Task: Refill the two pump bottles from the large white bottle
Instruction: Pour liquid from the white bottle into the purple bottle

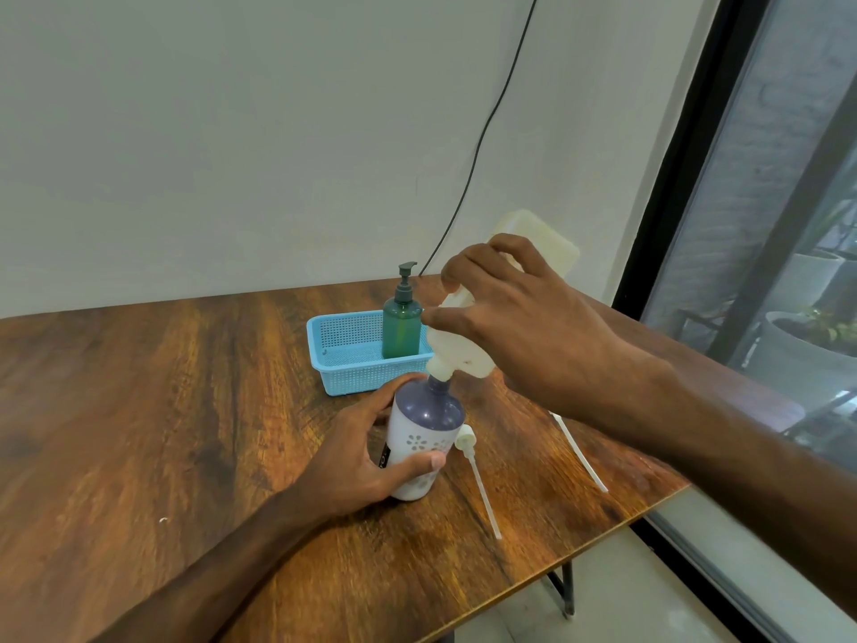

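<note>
My right hand (pixel 524 327) grips the large white bottle (pixel 538 239), which is tipped neck-down, its mouth resting on the open neck of the purple-and-white bottle (pixel 424 424). My left hand (pixel 357 457) wraps around that purple bottle and holds it upright on the table. A white pump head with its long tube (pixel 477 475) lies on the table just right of the purple bottle. A second white tube (pixel 579 452) lies farther right, partly under my right forearm. The green pump bottle (pixel 401 324), pump fitted, stands in the blue basket (pixel 343 359).
The wooden table (pixel 162 410) ends in an edge at the right front, with floor below. A white wall with a black cable (pixel 482 146) stands behind. A dark-framed window (pixel 695 178) fills the right side, with plant pots outside.
</note>
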A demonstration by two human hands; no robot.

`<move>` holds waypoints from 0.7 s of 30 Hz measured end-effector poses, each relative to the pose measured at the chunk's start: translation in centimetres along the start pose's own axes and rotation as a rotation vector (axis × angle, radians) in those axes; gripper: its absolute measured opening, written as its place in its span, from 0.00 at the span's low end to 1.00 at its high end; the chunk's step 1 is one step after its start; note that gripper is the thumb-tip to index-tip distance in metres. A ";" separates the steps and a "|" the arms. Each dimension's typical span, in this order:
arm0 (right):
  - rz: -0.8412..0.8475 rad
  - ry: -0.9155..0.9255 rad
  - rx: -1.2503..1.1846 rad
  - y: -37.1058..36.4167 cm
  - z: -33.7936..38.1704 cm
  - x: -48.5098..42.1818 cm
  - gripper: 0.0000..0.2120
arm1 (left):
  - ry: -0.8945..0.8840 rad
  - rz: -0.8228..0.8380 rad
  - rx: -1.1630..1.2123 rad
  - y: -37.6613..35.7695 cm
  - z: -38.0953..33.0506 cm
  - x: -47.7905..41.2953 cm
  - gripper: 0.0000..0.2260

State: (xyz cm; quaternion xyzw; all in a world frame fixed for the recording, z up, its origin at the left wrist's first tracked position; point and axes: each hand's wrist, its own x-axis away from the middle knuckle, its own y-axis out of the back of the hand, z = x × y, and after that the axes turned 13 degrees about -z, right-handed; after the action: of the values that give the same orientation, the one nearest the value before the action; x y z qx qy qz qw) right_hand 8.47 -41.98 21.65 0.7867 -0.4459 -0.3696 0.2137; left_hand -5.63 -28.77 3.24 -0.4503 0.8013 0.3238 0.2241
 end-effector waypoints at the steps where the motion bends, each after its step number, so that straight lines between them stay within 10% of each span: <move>1: 0.000 -0.001 -0.001 0.0 0.0 0.0 0.36 | 0.001 -0.003 -0.003 0.0 0.0 0.0 0.33; 21: -0.008 0.004 0.014 -0.3 0.0 -0.1 0.37 | 0.018 0.006 -0.008 0.0 0.5 -0.1 0.33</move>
State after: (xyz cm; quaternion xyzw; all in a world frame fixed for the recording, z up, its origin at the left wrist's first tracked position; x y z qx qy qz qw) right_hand 8.61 -41.76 21.49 0.7908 -0.4449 -0.3656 0.2075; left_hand -5.55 -28.42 2.95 -0.4518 0.8033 0.3238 0.2140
